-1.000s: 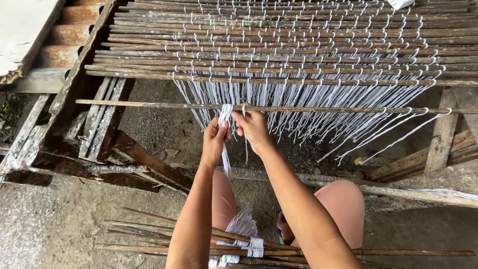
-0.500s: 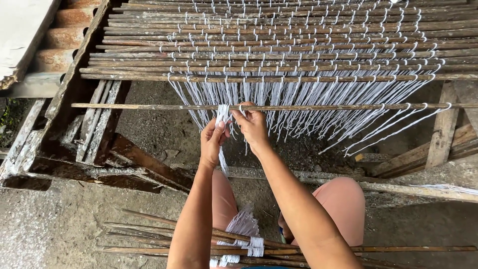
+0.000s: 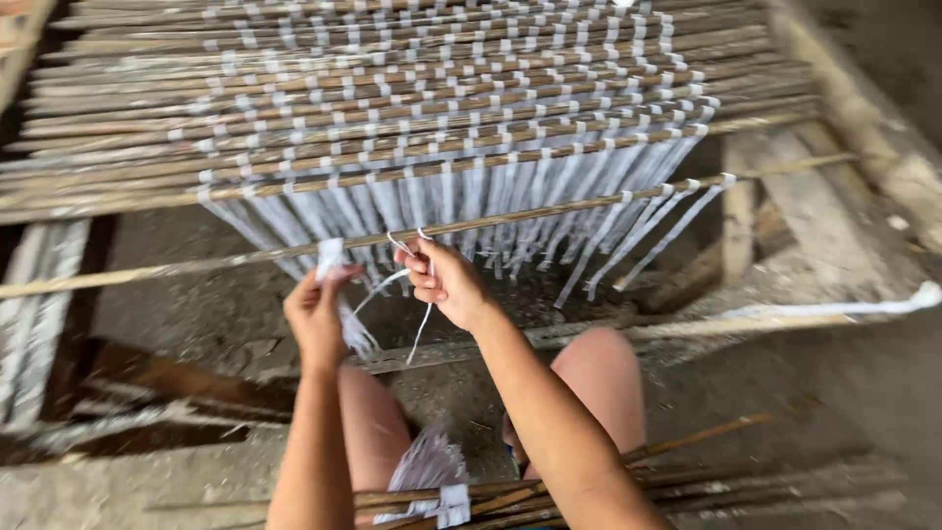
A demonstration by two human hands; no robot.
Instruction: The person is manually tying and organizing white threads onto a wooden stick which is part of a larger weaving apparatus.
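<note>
A mat of thin bamboo sticks (image 3: 392, 88) bound with rows of white plastic strips lies in front of me. Its nearest loose stick (image 3: 549, 211) crosses at hand height, with many white strips (image 3: 628, 236) hanging below it. My left hand (image 3: 316, 312) pinches a white strip (image 3: 334, 257) just under that stick. My right hand (image 3: 444, 285) grips another thin white strip (image 3: 424, 324), looped at the stick and trailing down. My knees show below my arms.
A bundle of loose sticks (image 3: 608, 481) tied with a white strip lies across my lap. Wooden frame beams (image 3: 785, 196) sit at the right, dark planks (image 3: 147, 373) at the lower left. A long stick with a white tip (image 3: 834, 312) runs at the right.
The view has swung left and tilted, so the mat now slants. My hands have parted a little; the right hand has pulled its strip out to the right of the left hand.
</note>
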